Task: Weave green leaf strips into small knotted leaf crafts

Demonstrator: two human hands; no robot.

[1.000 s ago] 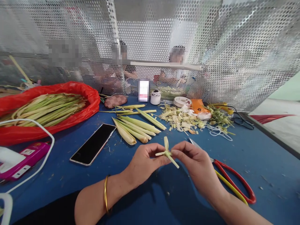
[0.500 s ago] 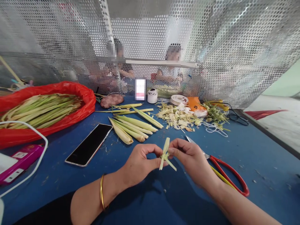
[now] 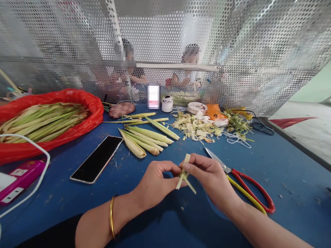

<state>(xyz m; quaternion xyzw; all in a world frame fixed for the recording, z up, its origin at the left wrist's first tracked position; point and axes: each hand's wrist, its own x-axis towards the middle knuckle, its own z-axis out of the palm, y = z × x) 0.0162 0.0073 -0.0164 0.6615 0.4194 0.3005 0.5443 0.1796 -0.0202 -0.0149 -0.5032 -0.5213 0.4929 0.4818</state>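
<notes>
Far out to the left of the left hand, a red bag (image 3: 95, 110) is filled with long green stalks (image 3: 43, 119). They are uncut and are judged to be stock not yet worked. Nearer on that side, a pink device (image 3: 22, 175) with a white cable (image 3: 38, 151) is laid at the table's edge. A dark phone (image 3: 97, 159) lies flat between that device and the left hand.

Just beyond the left hand, a row of shorter, trimmed stalks (image 3: 144, 139) is set side by side (apparently prepared, though none is being touched).

The left hand (image 3: 155, 182), with a gold bangle (image 3: 111, 222) on its wrist, is closed, and a folded leaf strip (image 3: 184, 174) is pinched between its thumb and forefinger. The same strip is gripped from the other side by the fingertips of the right hand (image 3: 209, 179), which is likewise closed upon it. The strip is held between the two hands, clear of the blue table (image 3: 297, 172). It is crossed over itself at the middle, one end standing up and two loose ends pointing down. The piece is therefore judged to be partly folded, with its ends not yet tucked or trimmed.

Just to the right of the right hand, red-handled scissors (image 3: 248, 193) lie on the table untouched. Beyond that hand, a heap of pale trimmings (image 3: 196, 127) is spread before a perforated screen (image 3: 258, 51), which suggests that a fair amount of cutting is already done.
</notes>
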